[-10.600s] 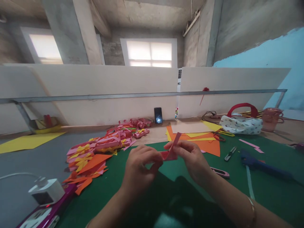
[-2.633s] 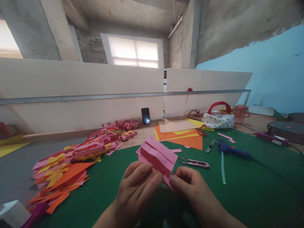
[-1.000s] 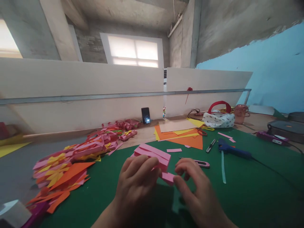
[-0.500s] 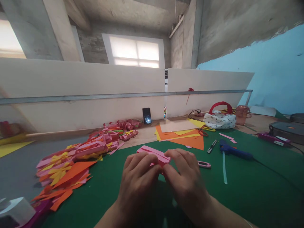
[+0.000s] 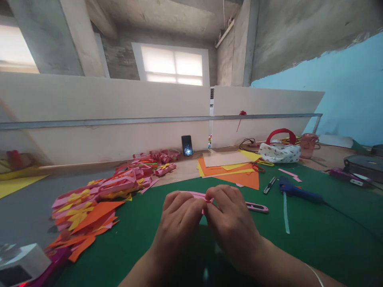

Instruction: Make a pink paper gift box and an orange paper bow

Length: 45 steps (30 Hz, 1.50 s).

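Observation:
A folded strip of pink paper (image 5: 194,194) is pinched between both hands above the green cutting mat (image 5: 143,239); most of it is hidden behind the fingers. My left hand (image 5: 181,219) is closed on its left part. My right hand (image 5: 229,219) grips the right end with thumb and forefinger, the two thumbs almost meeting. Just beyond the right hand lies a pink craft knife (image 5: 257,207). Farther right are a grey utility knife (image 5: 269,185) and a blue glue gun (image 5: 301,190) with a pale stick-like strip beside it.
Pink, yellow and orange paper pieces (image 5: 101,193) are heaped at left. Orange and yellow sheets (image 5: 239,178) with scissors (image 5: 265,162) lie behind the mat. A phone (image 5: 187,146) leans on the white board. A patterned basket (image 5: 279,153) and a pink jar (image 5: 308,145) stand back right.
The pink paper has tilted down, so less of it shows above the fingers. Both hands have drawn closer together around it. The view has shifted slightly.

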{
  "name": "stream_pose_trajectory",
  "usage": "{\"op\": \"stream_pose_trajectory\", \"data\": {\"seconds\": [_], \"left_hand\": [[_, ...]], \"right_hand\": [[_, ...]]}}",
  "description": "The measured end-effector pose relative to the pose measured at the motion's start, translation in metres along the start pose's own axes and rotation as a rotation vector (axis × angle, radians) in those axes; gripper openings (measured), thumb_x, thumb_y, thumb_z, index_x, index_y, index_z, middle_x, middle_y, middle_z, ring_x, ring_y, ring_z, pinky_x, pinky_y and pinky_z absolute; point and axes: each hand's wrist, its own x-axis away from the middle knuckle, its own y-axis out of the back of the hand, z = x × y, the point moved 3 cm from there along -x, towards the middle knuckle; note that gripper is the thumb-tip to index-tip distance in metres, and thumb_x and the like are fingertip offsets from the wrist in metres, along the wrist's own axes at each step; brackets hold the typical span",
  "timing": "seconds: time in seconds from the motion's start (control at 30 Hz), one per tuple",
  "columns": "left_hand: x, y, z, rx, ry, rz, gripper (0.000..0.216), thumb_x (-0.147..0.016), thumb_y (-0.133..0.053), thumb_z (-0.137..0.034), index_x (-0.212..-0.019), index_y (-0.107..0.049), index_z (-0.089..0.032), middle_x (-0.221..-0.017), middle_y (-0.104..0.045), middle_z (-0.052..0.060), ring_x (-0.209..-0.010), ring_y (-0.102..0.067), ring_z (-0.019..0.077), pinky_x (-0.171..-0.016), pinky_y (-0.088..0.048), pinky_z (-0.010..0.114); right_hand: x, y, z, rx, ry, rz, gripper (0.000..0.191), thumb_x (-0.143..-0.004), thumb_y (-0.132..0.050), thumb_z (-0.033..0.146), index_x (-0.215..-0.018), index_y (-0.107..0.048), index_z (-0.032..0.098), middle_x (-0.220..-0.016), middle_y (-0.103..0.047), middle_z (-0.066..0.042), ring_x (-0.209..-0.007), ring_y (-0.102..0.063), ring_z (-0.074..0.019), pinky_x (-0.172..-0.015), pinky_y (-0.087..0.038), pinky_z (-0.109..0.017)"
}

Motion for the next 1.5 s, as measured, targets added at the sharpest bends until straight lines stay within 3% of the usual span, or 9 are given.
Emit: {"op": "stream_pose_trajectory", "data": {"seconds": [0.17,0.3,0.47,0.6,0.7,0.8,0.93,1.07,1.5], "left_hand": [[0.002,0.003,0.009,-0.134,0.015,-0.014,0.027,-0.078,-0.058,-0.006,-0.102,-0.055,-0.017,-0.088,-0.067,0.004,-0.086,-0.059,0.0175,-0.081,-0.040,0.032],[0.004,0.011,0.038,-0.131,0.330,-0.060,0.068,-0.067,-0.072,-0.018,-0.128,-0.043,-0.017,-0.127,-0.054,0.015,-0.118,-0.048,0.0294,-0.098,-0.037,0.046],[0.021,-0.005,0.074,0.512,0.987,0.171,0.080,-0.058,-0.077,-0.027,-0.129,-0.042,-0.015,-0.130,-0.053,0.015,-0.117,-0.052,0.0306,-0.095,-0.043,0.043],[0.028,-0.018,0.076,0.840,1.178,0.169,0.079,-0.058,-0.075,-0.025,-0.128,-0.040,-0.009,-0.116,-0.062,0.015,-0.099,-0.062,0.0250,-0.079,-0.050,0.032],[0.029,-0.019,0.076,0.768,1.243,0.117,0.076,-0.054,-0.073,-0.021,-0.123,-0.045,-0.007,-0.093,-0.068,0.009,-0.082,-0.063,0.0208,-0.071,-0.050,0.029],[0.029,-0.018,0.078,0.636,1.256,0.109,0.073,-0.054,-0.067,-0.017,-0.123,-0.045,-0.006,-0.078,-0.066,0.004,-0.070,-0.061,0.0183,-0.065,-0.048,0.029],[0.031,-0.019,0.076,0.491,1.158,0.148,0.067,-0.057,-0.058,-0.011,-0.123,-0.047,-0.009,-0.082,-0.067,0.005,-0.072,-0.060,0.0186,-0.066,-0.048,0.029],[0.031,-0.019,0.070,0.332,1.071,0.178,0.065,-0.056,-0.049,-0.003,-0.121,-0.051,-0.014,-0.077,-0.067,0.000,-0.069,-0.061,0.0176,-0.067,-0.048,0.028],[0.031,-0.018,0.070,0.384,1.017,0.099,0.046,-0.069,-0.062,-0.021,-0.114,-0.055,-0.014,-0.101,-0.068,0.009,-0.089,-0.065,0.0242,-0.082,-0.049,0.039]], "right_hand": [[-0.018,-0.009,-0.015,-0.191,-0.027,0.116,0.017,-0.076,-0.054,0.002,-0.064,-0.061,0.013,-0.078,-0.063,-0.007,-0.076,-0.051,-0.0196,-0.067,-0.039,-0.034],[-0.034,-0.026,-0.043,-0.627,-0.282,0.261,0.015,-0.062,-0.058,0.001,-0.061,-0.058,0.016,-0.080,-0.059,-0.003,-0.078,-0.054,-0.0167,-0.068,-0.043,-0.028],[-0.027,-0.049,-0.073,-0.851,-0.487,0.347,0.014,-0.066,-0.059,0.010,-0.056,-0.055,0.017,-0.079,-0.057,-0.002,-0.072,-0.055,-0.0140,-0.064,-0.043,-0.025],[-0.015,-0.061,-0.086,-0.908,-0.563,0.430,0.011,-0.072,-0.062,0.021,-0.063,-0.061,0.016,-0.080,-0.060,-0.003,-0.071,-0.058,-0.0153,-0.064,-0.047,-0.027],[-0.012,-0.063,-0.088,-0.889,-0.604,0.460,0.014,-0.071,-0.067,0.026,-0.079,-0.068,0.015,-0.088,-0.064,-0.006,-0.080,-0.060,-0.0199,-0.070,-0.049,-0.032],[-0.016,-0.056,-0.083,-0.734,-0.490,0.332,0.033,-0.070,-0.072,0.027,-0.101,-0.067,0.018,-0.104,-0.062,-0.009,-0.097,-0.057,-0.0235,-0.082,-0.046,-0.038],[-0.016,-0.051,-0.068,-0.518,-0.239,0.197,0.016,-0.071,-0.072,0.017,-0.086,-0.068,0.021,-0.095,-0.060,-0.006,-0.094,-0.053,-0.0224,-0.080,-0.045,-0.036],[-0.012,-0.053,-0.059,-0.401,-0.224,0.214,0.010,-0.071,-0.069,0.010,-0.070,-0.065,0.019,-0.080,-0.055,-0.003,-0.082,-0.051,-0.0200,-0.069,-0.043,-0.033],[-0.016,-0.047,-0.051,-0.822,-0.191,0.412,0.016,-0.084,-0.056,0.015,-0.069,-0.061,0.018,-0.082,-0.063,-0.002,-0.082,-0.056,-0.0161,-0.075,-0.044,-0.031]]}}
